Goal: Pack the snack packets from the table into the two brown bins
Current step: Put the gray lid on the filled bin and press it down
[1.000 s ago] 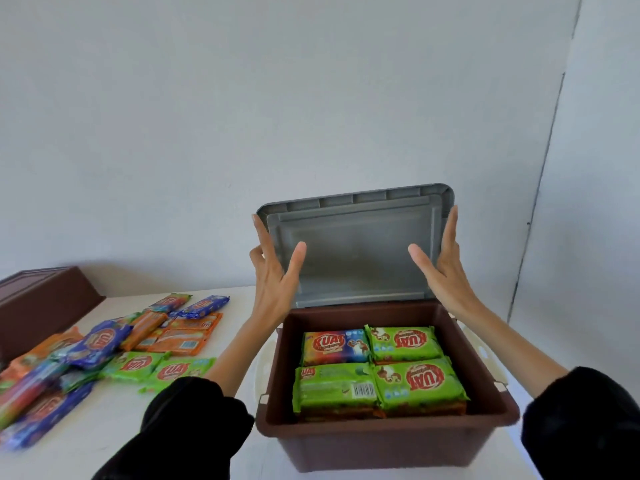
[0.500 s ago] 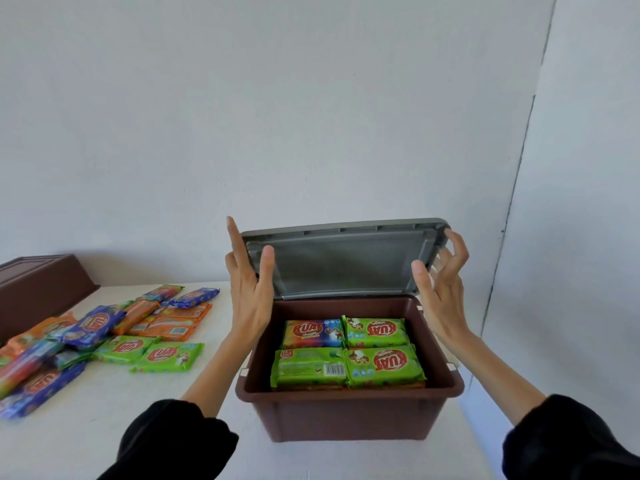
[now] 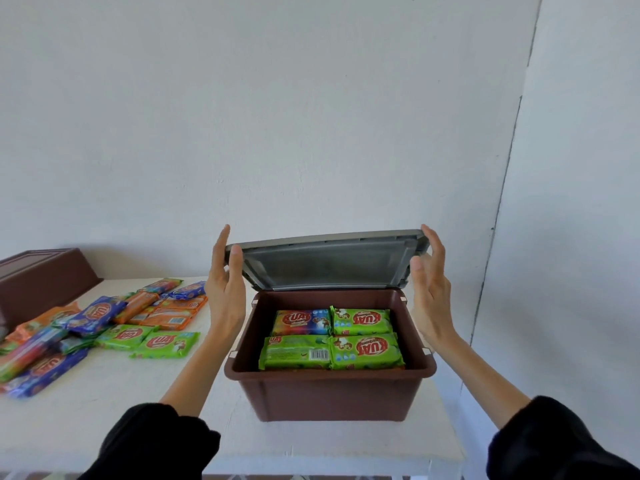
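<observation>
Two hands hold a grey lid (image 3: 329, 265) tilted over a brown bin (image 3: 329, 396).
The left hand (image 3: 225, 292) and right hand (image 3: 429, 296) each grasp a side edge of the lid. Four snack packets (image 3: 332, 337) lie inside the bin; loose packets (image 3: 104, 327) lie on the surface (image 3: 138, 410) left of it.

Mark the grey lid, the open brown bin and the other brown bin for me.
grey lid (image 3: 329, 268), head view, middle of its underside.
open brown bin (image 3: 329, 398), head view, its front wall.
other brown bin (image 3: 45, 285), head view, its side wall, far left.
</observation>
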Demonstrator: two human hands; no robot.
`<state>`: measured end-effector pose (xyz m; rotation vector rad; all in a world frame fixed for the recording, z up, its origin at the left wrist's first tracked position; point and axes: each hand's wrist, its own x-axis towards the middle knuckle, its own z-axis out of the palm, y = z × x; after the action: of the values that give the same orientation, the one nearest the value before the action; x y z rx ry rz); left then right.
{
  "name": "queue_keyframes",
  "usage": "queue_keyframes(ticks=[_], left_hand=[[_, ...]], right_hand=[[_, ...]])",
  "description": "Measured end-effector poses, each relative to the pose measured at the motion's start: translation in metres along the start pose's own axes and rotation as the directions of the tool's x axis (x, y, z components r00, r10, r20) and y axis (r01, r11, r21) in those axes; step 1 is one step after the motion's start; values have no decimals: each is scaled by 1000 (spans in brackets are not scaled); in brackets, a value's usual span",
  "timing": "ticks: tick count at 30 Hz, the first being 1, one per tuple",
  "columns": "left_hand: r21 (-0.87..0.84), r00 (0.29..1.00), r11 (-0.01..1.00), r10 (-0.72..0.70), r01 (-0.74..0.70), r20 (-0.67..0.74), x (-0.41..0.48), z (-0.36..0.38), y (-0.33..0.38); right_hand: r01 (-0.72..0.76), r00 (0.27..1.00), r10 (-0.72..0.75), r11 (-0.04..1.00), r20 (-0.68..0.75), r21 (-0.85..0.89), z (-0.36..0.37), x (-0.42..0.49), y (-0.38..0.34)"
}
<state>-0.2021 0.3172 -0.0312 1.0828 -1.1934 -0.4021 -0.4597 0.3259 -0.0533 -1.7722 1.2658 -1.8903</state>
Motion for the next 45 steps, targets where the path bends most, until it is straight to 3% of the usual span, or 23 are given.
queue_keyframes(ticks=[4,10,13,19,23,25,27,29,31,33,36,40,45], left_hand=[[-72,991,990,-123,120,-49,-9,-12,-11],[4,975,975,-223,223,-12,-42,-24,-27],[79,979,977,-202,200,20,-50,-26,-31],[249,971,956,-193,155,139,-58,-27,-35],[419,975,899,-189,125,115,-58,-28,-46],[542,966,830,-230,132,116,-50,-26,-52],[721,963,687,-243,85,118,-43,-23,-54],[762,962,644,-245,66,123,-35,-20,-51],[740,931,669,-308,68,193,-23,-18,-49],[751,858,658,-417,57,300,-11,-15,-50],[820,733,572,-547,-25,403,-7,-9,-54],[842,673,535,-597,-72,437,-6,-7,-60],[822,654,570,-615,-18,441,-13,-15,-65]], right_hand=[[-141,984,159,973,-86,185,-1,-16,1],[-269,962,272,954,-7,135,2,-41,8],[-317,948,317,946,6,74,0,-39,7],[-417,888,449,877,102,-238,-5,-47,13],[-411,826,532,796,188,-444,-11,-60,15],[-373,832,525,771,182,-516,-12,-64,15],[-330,864,489,735,125,-593,-14,-63,10],[-289,897,432,731,92,-619,-16,-53,6],[-288,900,425,752,103,-593,-16,-38,6],[-310,861,490,718,137,-623,-14,-22,11],[-310,756,612,646,231,-697,-5,-8,24],[-312,617,718,600,323,-736,0,-7,38],[-326,650,695,621,308,-712,-4,-19,40]])
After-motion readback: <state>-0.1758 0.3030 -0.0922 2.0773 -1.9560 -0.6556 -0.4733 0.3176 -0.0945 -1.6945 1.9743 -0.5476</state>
